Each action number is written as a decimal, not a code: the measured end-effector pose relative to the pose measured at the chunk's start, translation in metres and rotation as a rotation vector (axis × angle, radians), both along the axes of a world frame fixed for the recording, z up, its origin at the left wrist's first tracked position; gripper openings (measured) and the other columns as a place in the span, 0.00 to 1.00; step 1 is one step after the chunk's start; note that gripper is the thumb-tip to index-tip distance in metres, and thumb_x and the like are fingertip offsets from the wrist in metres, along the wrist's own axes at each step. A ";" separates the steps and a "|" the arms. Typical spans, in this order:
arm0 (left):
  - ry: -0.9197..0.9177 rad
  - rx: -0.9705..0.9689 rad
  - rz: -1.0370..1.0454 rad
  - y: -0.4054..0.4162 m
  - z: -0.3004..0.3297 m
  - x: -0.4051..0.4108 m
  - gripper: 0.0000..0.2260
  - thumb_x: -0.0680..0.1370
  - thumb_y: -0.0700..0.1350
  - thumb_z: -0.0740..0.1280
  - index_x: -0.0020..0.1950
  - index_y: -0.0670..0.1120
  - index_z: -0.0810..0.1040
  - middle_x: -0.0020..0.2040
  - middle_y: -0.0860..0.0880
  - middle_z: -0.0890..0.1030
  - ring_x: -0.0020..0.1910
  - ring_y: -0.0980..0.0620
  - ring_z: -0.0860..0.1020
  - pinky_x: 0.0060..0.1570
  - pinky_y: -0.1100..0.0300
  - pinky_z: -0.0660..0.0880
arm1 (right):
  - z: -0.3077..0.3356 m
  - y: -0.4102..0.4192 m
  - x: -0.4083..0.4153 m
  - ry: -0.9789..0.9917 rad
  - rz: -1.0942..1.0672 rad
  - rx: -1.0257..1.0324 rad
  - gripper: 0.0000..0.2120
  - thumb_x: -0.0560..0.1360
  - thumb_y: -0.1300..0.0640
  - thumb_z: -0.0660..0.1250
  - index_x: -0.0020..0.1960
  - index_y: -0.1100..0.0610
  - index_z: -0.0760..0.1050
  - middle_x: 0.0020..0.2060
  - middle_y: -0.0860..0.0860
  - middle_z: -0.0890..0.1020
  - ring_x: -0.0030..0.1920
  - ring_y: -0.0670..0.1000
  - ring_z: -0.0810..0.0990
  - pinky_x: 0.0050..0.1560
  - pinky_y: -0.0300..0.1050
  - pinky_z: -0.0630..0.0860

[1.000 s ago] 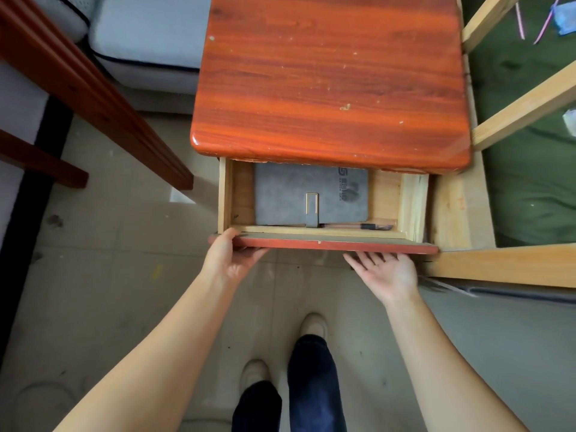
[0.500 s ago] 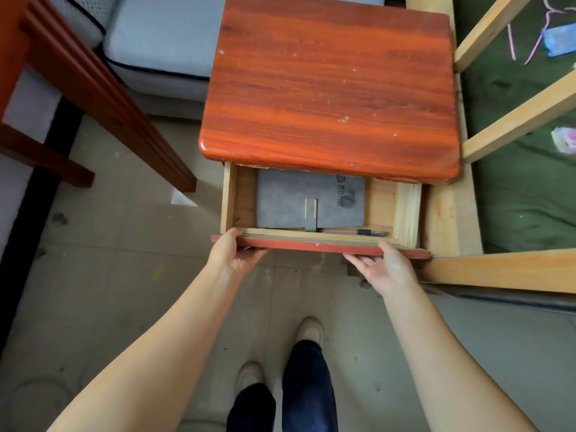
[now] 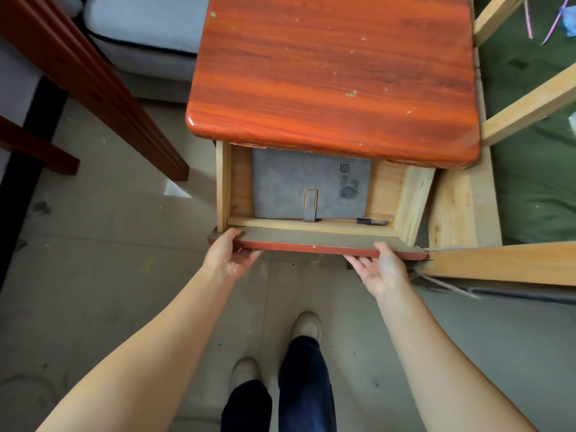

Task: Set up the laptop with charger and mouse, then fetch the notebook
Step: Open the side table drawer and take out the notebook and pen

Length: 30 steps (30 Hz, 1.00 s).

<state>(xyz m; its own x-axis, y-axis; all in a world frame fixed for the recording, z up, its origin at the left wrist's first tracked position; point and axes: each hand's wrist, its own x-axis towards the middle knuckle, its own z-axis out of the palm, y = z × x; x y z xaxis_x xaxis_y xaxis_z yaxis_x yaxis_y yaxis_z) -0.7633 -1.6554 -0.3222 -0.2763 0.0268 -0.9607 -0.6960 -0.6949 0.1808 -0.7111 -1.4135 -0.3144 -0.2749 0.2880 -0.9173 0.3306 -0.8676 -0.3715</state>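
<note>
The drawer (image 3: 314,241) of the red-brown table (image 3: 333,76) stands pulled out toward the person. Both hands grip its front panel.

The left hand (image 3: 229,257) holds the panel at its 9 o'clock end. The thumb lies on the top edge; the fingers curl under the red front face and are hidden from view.

The right hand (image 3: 381,269) holds the panel toward its 3 o'clock end. The thumb rests on the top edge; the fingers reach under the panel, with their tips partly visible below it.

The notebook (image 3: 308,185) lies flat inside the drawer. It is grey, with a printed logo near its 3 o'clock edge and a strap with a gold clasp (image 3: 310,202) at its 6 o'clock edge. Its 12 o'clock edge runs under the table top and is hidden. A pen (image 3: 358,221) lies along the inner front wall of the drawer, at 5 o'clock from the notebook, touching or just beside the clasp strap; which of the two cannot be told.

At 3 o'clock from the table stands a pale wooden frame (image 3: 498,263) over green fabric (image 3: 536,188). At 9 o'clock a dark red wooden beam (image 3: 93,88) crosses the floor (image 3: 93,275), and a grey cushion (image 3: 146,32) lies at 11 o'clock. The person's two shoes and dark trouser legs (image 3: 305,385) show at 6 o'clock.
</note>
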 end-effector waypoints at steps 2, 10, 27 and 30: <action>0.011 0.007 0.031 0.000 0.001 0.001 0.07 0.79 0.39 0.62 0.57 0.41 0.71 0.49 0.42 0.78 0.51 0.44 0.78 0.50 0.45 0.75 | 0.005 0.001 0.000 -0.008 0.024 -0.016 0.19 0.80 0.59 0.59 0.70 0.60 0.64 0.68 0.59 0.70 0.66 0.62 0.71 0.56 0.62 0.74; 0.092 -0.653 -0.336 0.010 0.039 0.035 0.18 0.75 0.43 0.65 0.64 0.43 0.67 0.51 0.47 0.72 0.44 0.52 0.71 0.50 0.57 0.72 | 0.066 0.013 0.013 -0.210 1.036 0.294 0.17 0.80 0.53 0.58 0.61 0.65 0.73 0.51 0.59 0.82 0.45 0.53 0.83 0.46 0.47 0.79; 0.357 -0.965 -0.927 0.046 -0.013 -0.057 0.25 0.77 0.42 0.63 0.72 0.40 0.61 0.69 0.39 0.67 0.66 0.39 0.70 0.65 0.50 0.68 | -0.034 0.050 -0.070 -0.303 1.961 1.305 0.10 0.76 0.62 0.59 0.57 0.59 0.73 0.59 0.58 0.73 0.61 0.60 0.70 0.60 0.53 0.72; 0.354 -0.951 -0.900 0.045 -0.017 -0.062 0.24 0.75 0.43 0.65 0.69 0.38 0.65 0.67 0.39 0.70 0.65 0.40 0.71 0.59 0.53 0.69 | -0.032 0.051 -0.075 -0.320 2.014 1.256 0.11 0.77 0.58 0.59 0.57 0.58 0.75 0.60 0.58 0.72 0.63 0.60 0.68 0.62 0.54 0.71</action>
